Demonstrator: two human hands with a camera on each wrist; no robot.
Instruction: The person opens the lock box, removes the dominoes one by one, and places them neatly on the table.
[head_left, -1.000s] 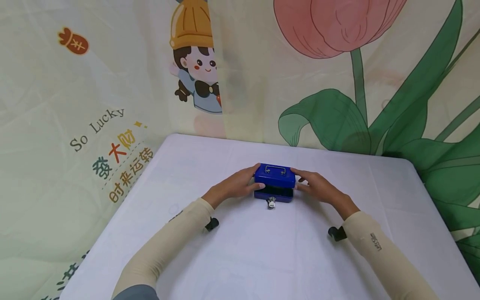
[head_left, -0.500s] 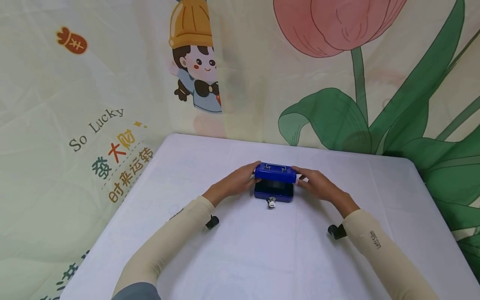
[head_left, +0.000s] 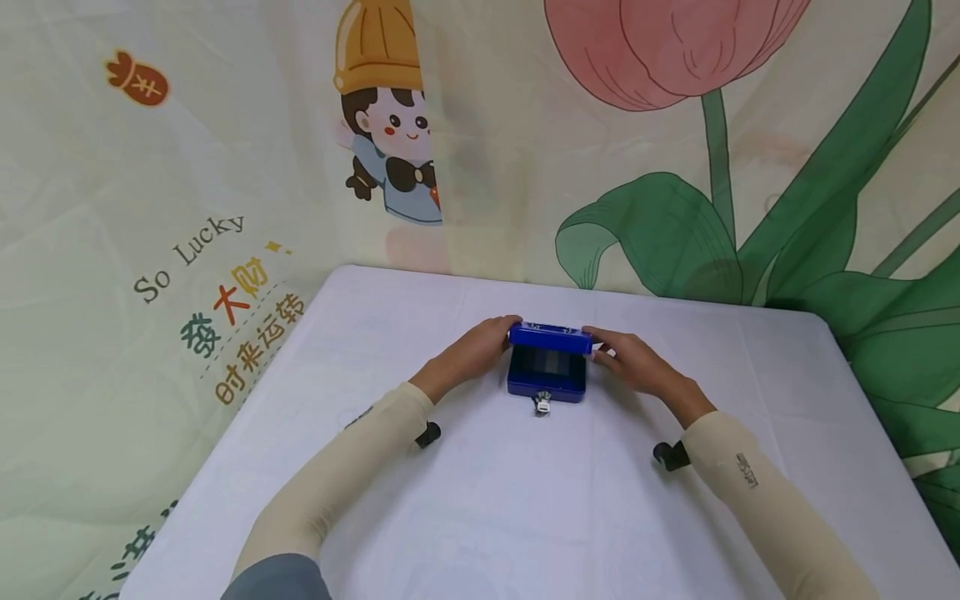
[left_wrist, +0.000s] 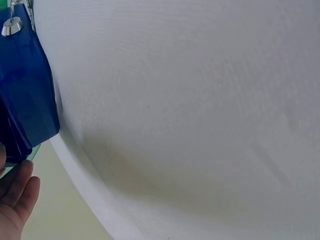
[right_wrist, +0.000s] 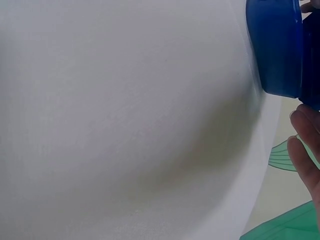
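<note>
A small blue metal cash box [head_left: 525, 388] stands at the middle of the table, its lid [head_left: 551, 338] tilted up and back so that the dark inside shows. My left hand [head_left: 482, 348] holds the lid at its left end, and my right hand [head_left: 636, 363] holds it at the right end. Keys [head_left: 542, 406] hang from the lock on the front. In the left wrist view the silver lock [left_wrist: 12, 26] juts from the box front, with fingertips [left_wrist: 27, 200] at the lid's end. The right wrist view has fingers [right_wrist: 302, 155] beside the lid.
White cloth covers the table [head_left: 480, 500]. Behind it hangs a printed curtain [head_left: 495, 167] with a tulip and a cartoon figure. A black wrist camera [head_left: 429, 435] sits under the left sleeve, another black camera [head_left: 670, 456] by the right.
The lid has swung further up and back, with both hands rising along with it. More of the box's inside shows, while the base and keys have stayed in place.
</note>
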